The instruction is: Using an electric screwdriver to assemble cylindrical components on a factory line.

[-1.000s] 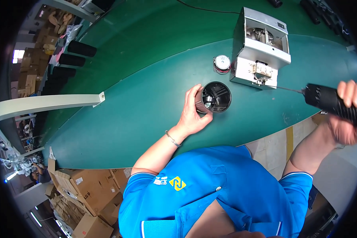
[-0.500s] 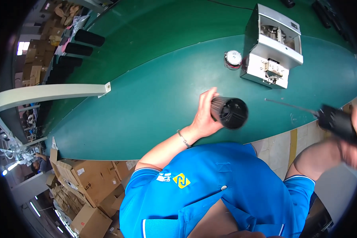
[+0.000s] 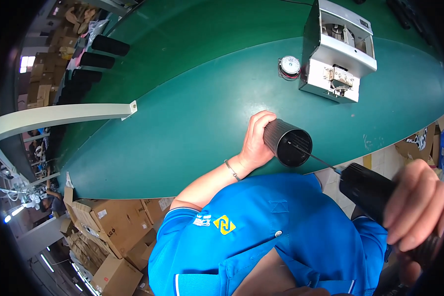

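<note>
The left hand (image 3: 255, 140) is wrapped around a black ribbed cylinder (image 3: 287, 141), holding it tilted at the near edge of the green counter (image 3: 192, 123) with its open end facing the person. The right hand (image 3: 417, 207) is clenched on a black electric screwdriver (image 3: 375, 190), whose thin bit pokes into the cylinder's mouth. A grey metal machine (image 3: 338, 49) and a small round part (image 3: 289, 65) sit further back, well apart.

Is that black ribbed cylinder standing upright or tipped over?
Tipped: the left hand holds the black cylinder sideways, open end facing the screwdriver.
</note>
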A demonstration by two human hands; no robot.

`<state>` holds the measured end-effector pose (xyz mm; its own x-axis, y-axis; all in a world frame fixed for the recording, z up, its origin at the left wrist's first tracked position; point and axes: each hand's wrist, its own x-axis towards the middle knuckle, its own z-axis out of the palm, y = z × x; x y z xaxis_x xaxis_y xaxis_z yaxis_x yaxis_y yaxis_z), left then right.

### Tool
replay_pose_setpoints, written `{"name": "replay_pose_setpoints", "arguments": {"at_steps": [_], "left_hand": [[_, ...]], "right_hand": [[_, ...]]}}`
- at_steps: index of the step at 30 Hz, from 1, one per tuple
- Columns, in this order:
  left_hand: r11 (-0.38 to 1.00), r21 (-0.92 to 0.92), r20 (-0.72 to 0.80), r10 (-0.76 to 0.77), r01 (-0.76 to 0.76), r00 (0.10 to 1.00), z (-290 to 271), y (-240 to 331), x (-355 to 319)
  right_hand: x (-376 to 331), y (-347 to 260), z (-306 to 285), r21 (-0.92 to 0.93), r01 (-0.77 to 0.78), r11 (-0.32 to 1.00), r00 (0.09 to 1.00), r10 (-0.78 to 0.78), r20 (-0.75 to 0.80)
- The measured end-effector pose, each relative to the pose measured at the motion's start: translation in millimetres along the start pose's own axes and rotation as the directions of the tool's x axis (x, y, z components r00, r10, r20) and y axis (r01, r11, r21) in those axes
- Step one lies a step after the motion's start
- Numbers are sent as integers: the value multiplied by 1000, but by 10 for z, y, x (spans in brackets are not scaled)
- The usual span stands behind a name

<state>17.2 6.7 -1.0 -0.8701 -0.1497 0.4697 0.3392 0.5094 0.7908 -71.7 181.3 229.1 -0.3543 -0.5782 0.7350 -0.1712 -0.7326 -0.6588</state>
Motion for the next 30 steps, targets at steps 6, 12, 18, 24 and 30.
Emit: {"name": "replay_pose_setpoints", "arguments": {"at_steps": [6, 12, 18, 24, 30], "left_hand": [[1000, -4, 2, 7, -7, 1000, 11, -4, -6], [1000, -11, -4, -2, 2, 1000, 11, -14, -20], [1000, -14, 0, -2, 2, 1000, 11, -13, -8], [1000, -30, -16, -4, 3, 1000, -7, -29, -1], [998, 48, 61, -33, 30, 998, -93, -105, 90]], "right_hand": [[-300, 262, -55, -213, 8, 977, 999, -17, -41], [-350, 276, -46, -143, -99, 985, 992, 86, -93], [-388, 363, -177, -86, -74, 994, 995, 79, 56], [-290, 419, -87, -75, -100, 992, 993, 104, 55], [-241, 323, -57, -109, 25, 994, 992, -38, -120]]}}
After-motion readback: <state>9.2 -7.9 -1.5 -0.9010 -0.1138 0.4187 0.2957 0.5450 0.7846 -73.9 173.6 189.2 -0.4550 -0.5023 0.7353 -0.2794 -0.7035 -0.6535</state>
